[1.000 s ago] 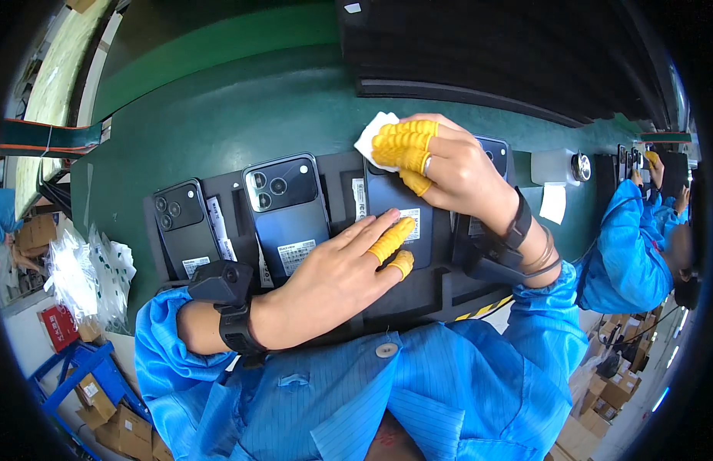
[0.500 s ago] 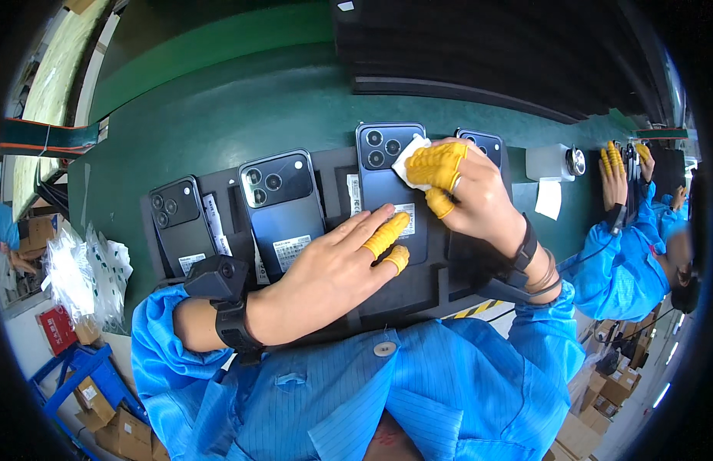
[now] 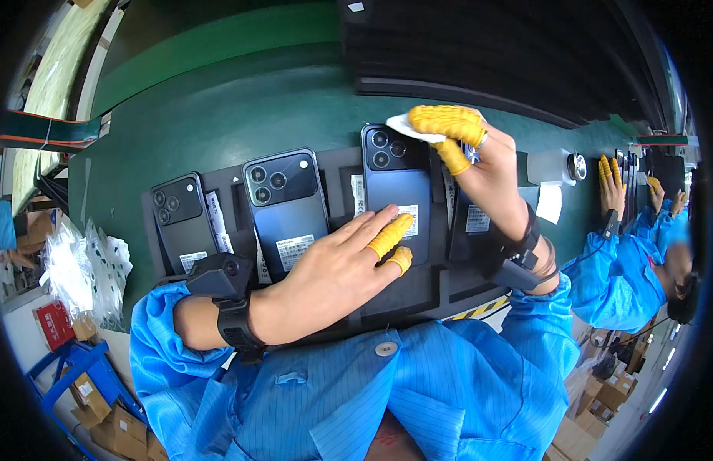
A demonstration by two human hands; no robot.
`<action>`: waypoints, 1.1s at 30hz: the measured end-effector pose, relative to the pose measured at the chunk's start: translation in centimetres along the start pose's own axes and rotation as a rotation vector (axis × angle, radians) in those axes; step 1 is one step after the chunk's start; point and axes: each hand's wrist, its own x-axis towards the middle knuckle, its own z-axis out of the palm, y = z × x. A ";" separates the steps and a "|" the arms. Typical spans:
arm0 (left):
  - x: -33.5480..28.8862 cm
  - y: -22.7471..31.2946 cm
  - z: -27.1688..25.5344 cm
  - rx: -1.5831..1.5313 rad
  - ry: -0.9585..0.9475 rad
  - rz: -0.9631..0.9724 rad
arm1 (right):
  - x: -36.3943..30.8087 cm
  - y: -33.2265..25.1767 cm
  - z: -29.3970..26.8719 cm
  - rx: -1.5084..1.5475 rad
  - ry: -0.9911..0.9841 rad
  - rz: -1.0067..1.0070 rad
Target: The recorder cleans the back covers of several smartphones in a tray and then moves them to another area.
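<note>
A blue smartphone (image 3: 395, 180) lies back up in a dark foam tray (image 3: 339, 184), its cameras at the far end. My left hand (image 3: 333, 265) rests on its lower part beside a white label, with fingers stretched out and yellow covers on two of them. Over the phone's far right corner, my right hand (image 3: 479, 157) pinches a folded white cloth (image 3: 406, 127) between yellow-covered fingers. Two more phones sit to the left, one blue (image 3: 287, 219) and one dark grey (image 3: 180, 223). A dark phone (image 3: 475, 230) lies on the right, partly hidden by my right wrist.
On the green table (image 3: 218, 115), a translucent dispenser bottle (image 3: 547, 166) and white paper (image 3: 549, 201) stand right of the tray. A large black panel (image 3: 487, 54) lies behind. Clear plastic bags (image 3: 72, 276) hang at the left edge. A co-worker in blue (image 3: 618, 261) works at the right.
My right hand has lifted and moved away from me with the cloth, from the camera area to the phone's far right corner. My left hand stays on the phone.
</note>
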 end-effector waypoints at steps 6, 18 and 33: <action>0.0 -0.1 -0.1 0.017 -0.008 0.016 | 0.1 0.3 2.6 -0.126 -0.179 -0.284; 0.0 0.1 0.3 0.017 0.044 0.020 | -2.0 -1.2 0.0 0.063 -0.206 -0.071; -5.6 2.1 -4.9 0.261 -0.155 -0.179 | 1.3 -3.7 1.4 1.005 -0.081 0.768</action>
